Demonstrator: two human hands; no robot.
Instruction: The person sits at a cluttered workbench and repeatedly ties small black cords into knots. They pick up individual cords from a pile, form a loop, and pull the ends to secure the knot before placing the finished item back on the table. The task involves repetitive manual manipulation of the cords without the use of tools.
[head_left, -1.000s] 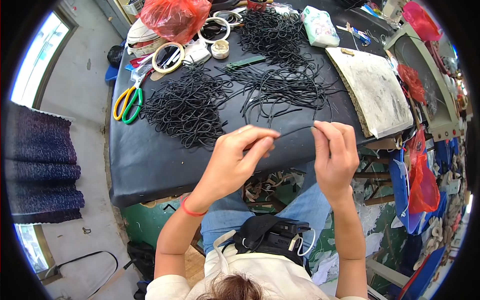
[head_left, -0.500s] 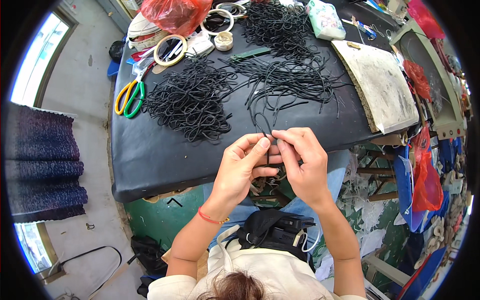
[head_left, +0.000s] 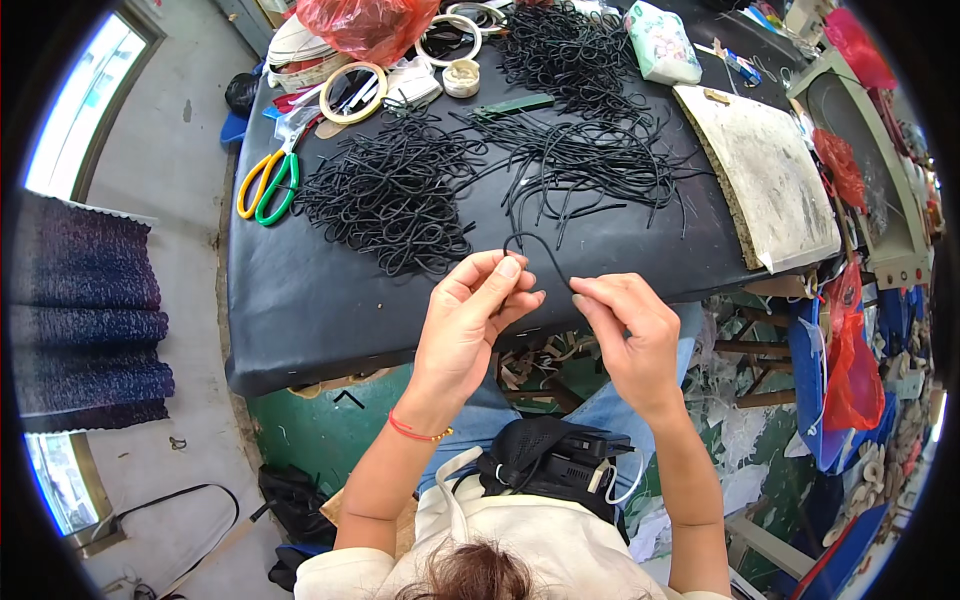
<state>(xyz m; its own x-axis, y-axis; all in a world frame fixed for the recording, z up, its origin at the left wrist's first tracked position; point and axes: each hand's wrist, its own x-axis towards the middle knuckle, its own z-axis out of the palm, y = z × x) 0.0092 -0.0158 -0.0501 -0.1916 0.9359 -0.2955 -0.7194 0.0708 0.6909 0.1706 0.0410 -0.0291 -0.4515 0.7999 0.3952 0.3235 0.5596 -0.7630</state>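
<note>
— See the thin black rubbery cord [head_left: 535,250] bent into a loop? The left hand [head_left: 470,325] has one end pinched between thumb and forefinger, and the right hand [head_left: 630,335] pinches the other end the same way. Both are closed on it, fingertips only.

— Why hold it out over the edge like that?

— I'd guess so the loop stands clear. It arches up just above the two hands, right at the near edge of the black padded tabletop [head_left: 300,310], with the hands themselves hanging off the edge over the lap. Held by the ends, the bend stays open and easy to look at.

— And the heaps behind?

— The tangled pile of short black loops [head_left: 385,195] sits just beyond the left hand, within a short reach. The looser spread of straight black strands [head_left: 590,165] lies beyond the loop and the right hand. Sorted like that, each hand has a pile on its own side, I'd say.

— Those scissors?

— The yellow-and-green-handled scissors [head_left: 265,185] lie at the far left of the table, well apart from both hands. Same for the worn white foam board [head_left: 770,180] on the right: nothing is touching it.

— So the cord touches only fingers?

— As far as I can tell; the top of the loop may graze the table edge, but I can't be sure.
</note>
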